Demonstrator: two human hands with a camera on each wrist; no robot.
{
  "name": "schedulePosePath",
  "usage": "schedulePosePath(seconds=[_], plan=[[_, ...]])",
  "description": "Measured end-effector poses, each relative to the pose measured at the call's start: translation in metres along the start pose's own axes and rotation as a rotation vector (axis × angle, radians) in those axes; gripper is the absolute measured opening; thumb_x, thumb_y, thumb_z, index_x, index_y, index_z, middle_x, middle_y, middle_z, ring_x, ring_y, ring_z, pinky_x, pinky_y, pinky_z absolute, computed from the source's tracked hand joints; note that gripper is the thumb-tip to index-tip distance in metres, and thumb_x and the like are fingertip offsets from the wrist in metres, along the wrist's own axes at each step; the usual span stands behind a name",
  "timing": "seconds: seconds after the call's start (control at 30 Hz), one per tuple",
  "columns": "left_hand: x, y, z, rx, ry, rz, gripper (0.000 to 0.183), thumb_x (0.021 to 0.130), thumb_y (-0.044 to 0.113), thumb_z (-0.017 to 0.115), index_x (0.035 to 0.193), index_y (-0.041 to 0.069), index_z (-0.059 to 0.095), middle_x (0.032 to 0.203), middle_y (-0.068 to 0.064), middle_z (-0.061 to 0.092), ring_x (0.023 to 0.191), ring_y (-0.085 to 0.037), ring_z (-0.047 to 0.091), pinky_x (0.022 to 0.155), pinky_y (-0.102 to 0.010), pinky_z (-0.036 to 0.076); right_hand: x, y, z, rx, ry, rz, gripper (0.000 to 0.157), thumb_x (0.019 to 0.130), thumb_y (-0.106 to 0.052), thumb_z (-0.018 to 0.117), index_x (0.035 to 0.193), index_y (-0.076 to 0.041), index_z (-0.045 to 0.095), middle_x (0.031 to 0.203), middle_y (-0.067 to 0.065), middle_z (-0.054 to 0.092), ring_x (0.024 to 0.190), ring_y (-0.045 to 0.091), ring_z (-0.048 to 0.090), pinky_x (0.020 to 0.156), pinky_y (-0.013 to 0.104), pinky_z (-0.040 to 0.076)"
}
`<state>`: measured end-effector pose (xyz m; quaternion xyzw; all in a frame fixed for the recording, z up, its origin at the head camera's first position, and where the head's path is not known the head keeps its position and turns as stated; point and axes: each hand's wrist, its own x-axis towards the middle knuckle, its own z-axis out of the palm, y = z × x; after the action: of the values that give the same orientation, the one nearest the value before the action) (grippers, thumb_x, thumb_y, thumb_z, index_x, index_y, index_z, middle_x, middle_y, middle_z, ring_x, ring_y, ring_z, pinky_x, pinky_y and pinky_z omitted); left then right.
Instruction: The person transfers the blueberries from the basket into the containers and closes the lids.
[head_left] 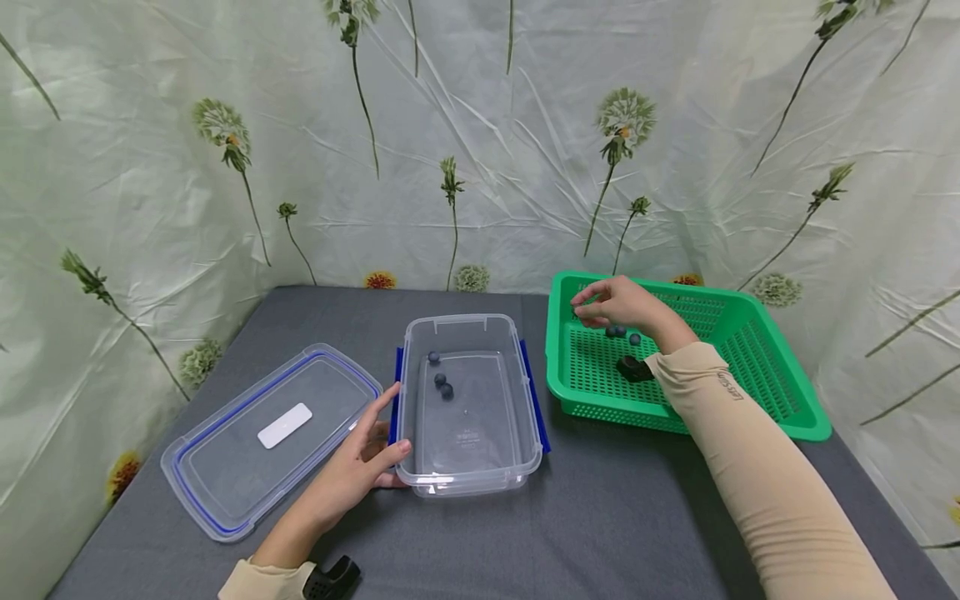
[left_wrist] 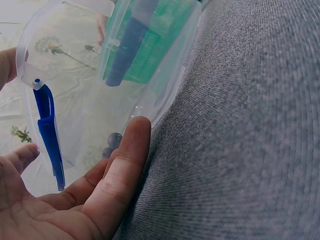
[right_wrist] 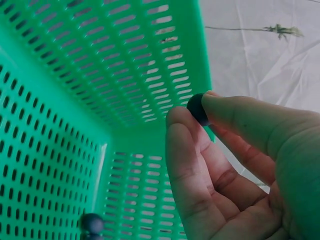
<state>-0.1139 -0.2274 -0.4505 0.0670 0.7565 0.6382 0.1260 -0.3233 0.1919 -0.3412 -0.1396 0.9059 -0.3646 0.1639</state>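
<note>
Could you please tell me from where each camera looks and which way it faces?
Head: on the person's head, facing forward and down over the clear container, lid and green basket; left hand, right hand and beige sleeves show.
Left wrist: on that wrist, facing the clear container's side and a blue latch; the left hand shows in the foreground.
Right wrist: on that wrist, facing into the green basket; the right hand shows, pinching a dark berry.
Shared: head and left wrist both show the left hand at the clear container.
</note>
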Motion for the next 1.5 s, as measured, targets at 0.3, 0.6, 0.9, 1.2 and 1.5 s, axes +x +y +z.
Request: schedulePosePath(seconds=[0.3,0.6,0.9,1.2,1.5], plan=[[0.0,0.001,0.0,0.005,0.012,-0.004,0.078,0.108,0.022,0.064,0.17,0.045,0.02,0.163,-0.036,0.036,0.137,-0.052,0.057,0.084,-0.05,0.068,-0.003,-0.017,0.002,0.019,0.0,-0.033,0.036,0.106,-0.025,0.07,0.134,-0.001,0.071,0.086,-0.003,0.077,0.083,0.015,0.07,0.084,0.033,0.056],[0.001,0.002,0.0,0.005,0.018,-0.009,0.078,0.108,0.022,0.063,0.17,0.044,0.02,0.161,-0.036,0.037,0.136,-0.051,0.057,0.084,-0.05,0.068,-0.003,-0.036,0.01,0.042,0.001,-0.094,0.033,0.106,-0.022,0.069,0.132,-0.001,0.072,0.1,0.01,0.081,0.085,0.01,0.073,0.083,0.027,0.061],[0.002,0.001,0.001,0.009,0.02,-0.014,0.078,0.108,0.024,0.064,0.169,0.046,0.021,0.162,-0.035,0.037,0.137,-0.053,0.056,0.083,-0.051,0.068,0.003,-0.049,0.022,0.057,-0.022,-0.142,0.032,0.106,-0.019,0.069,0.131,0.0,0.072,0.095,0.011,0.08,0.087,0.018,0.073,0.085,0.029,0.061],[0.001,0.001,0.0,0.006,0.014,-0.017,0.078,0.108,0.023,0.064,0.169,0.046,0.02,0.161,-0.034,0.037,0.135,-0.049,0.057,0.084,-0.05,0.068,0.011,-0.065,0.039,0.047,-0.044,-0.146,0.031,0.105,-0.019,0.071,0.13,-0.002,0.074,0.093,0.004,0.08,0.089,0.016,0.074,0.089,0.037,0.064],[0.0,0.001,0.0,0.0,0.007,-0.011,0.079,0.108,0.021,0.064,0.17,0.044,0.019,0.16,-0.035,0.038,0.133,-0.048,0.059,0.084,-0.05,0.068,0.019,-0.08,0.062,0.072,-0.102,-0.15,0.028,0.105,-0.014,0.071,0.129,-0.001,0.074,0.107,0.02,0.08,0.103,0.035,0.077,0.086,0.033,0.065]])
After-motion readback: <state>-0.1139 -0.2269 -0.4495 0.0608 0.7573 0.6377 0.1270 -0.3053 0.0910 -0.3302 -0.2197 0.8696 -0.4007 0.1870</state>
